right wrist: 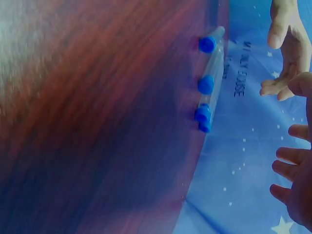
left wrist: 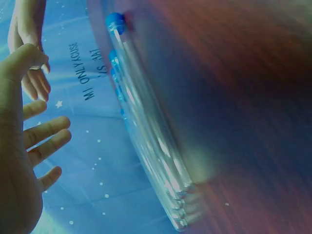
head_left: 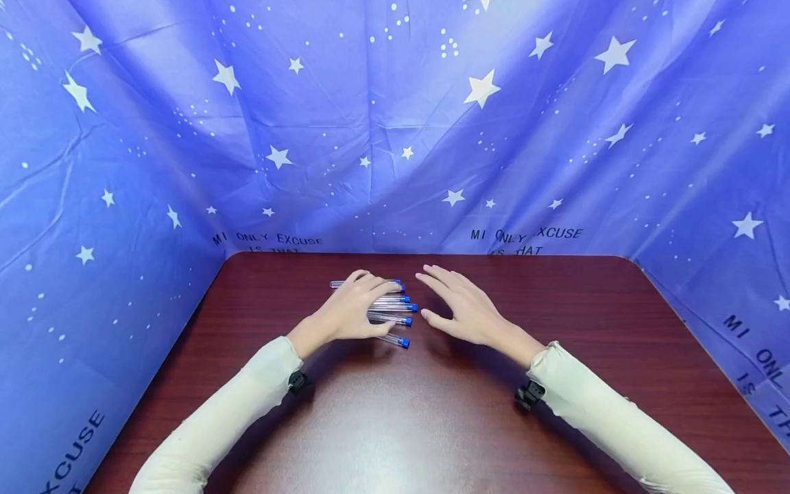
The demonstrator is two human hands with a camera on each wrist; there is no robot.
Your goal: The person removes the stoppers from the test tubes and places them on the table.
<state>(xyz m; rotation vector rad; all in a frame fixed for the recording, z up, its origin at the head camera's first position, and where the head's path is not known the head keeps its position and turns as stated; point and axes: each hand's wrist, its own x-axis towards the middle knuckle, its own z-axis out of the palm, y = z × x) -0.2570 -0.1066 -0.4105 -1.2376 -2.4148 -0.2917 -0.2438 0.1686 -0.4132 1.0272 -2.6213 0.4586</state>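
Several clear test tubes [head_left: 389,318] with blue caps lie side by side in a loose row, their caps towards the right. My left hand [head_left: 352,309] hovers over them with its fingers spread and hides their left ends; in the left wrist view a gap shows between that hand and the nearest tube [left wrist: 146,112]. To the right of the caps is my right hand [head_left: 465,309], fingers extended and holding nothing. From the right wrist, the blue caps [right wrist: 206,84] face the camera, apart from the fingers.
The tubes lie on a dark red-brown wooden table [head_left: 382,418] with rounded far corners. A blue cloth [head_left: 345,137] with white stars and printed words hangs behind the table and along both sides. Black wrist cameras [head_left: 529,395] sit by the pale sleeves [head_left: 605,398].
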